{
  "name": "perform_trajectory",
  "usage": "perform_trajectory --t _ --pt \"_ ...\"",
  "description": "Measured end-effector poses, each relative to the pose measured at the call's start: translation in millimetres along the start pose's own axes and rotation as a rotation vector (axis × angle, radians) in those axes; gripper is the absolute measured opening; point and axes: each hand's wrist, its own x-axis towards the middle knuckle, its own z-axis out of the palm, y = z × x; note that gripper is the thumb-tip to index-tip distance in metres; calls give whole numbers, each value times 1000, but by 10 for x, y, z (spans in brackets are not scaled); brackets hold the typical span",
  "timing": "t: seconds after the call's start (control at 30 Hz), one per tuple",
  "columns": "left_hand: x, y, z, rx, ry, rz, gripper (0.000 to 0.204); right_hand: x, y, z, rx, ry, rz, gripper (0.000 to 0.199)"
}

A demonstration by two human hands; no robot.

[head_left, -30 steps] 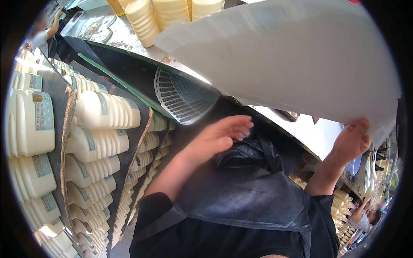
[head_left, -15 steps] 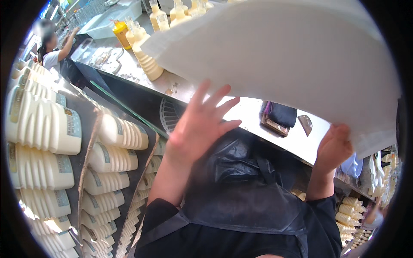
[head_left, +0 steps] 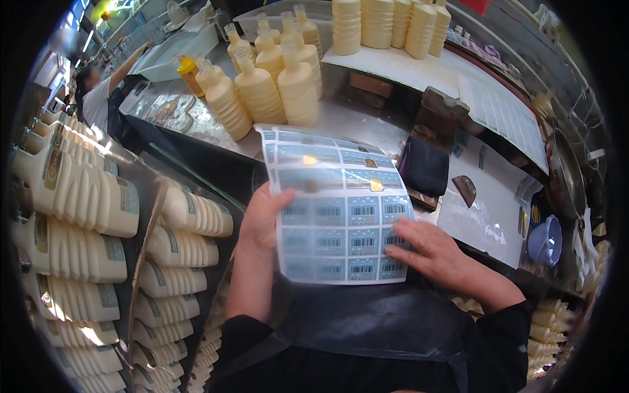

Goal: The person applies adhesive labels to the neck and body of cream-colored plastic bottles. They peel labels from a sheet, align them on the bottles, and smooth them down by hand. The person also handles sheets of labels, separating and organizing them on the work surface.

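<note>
A glossy sheet of blue label stickers lies slanted over my black apron, printed side up. My left hand grips the sheet's left edge, thumb on top. My right hand rests flat on the sheet's lower right corner, fingertips on the labels. Several cream plastic bottles without caps stand on the steel counter just beyond the sheet.
Racks of labelled cream bottles lie stacked on my left. More cream bottles stand on a white shelf at the back. A dark pouch, another label sheet and a blue bowl are at right. Another person works far left.
The sheet, held high with its blank back toward me, has come down and turned printed side up. My left hand now grips its edge; my right hand lies on it.
</note>
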Motion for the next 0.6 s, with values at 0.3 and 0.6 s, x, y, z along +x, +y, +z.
perform_trajectory --t 0.3,0.6 --pt "-198 -5 432 639 -127 231 43 15 411 234 1755 529 924 68" --pt "-76 -201 285 519 -127 -50 43 61 492 137 1286 697 877 32"
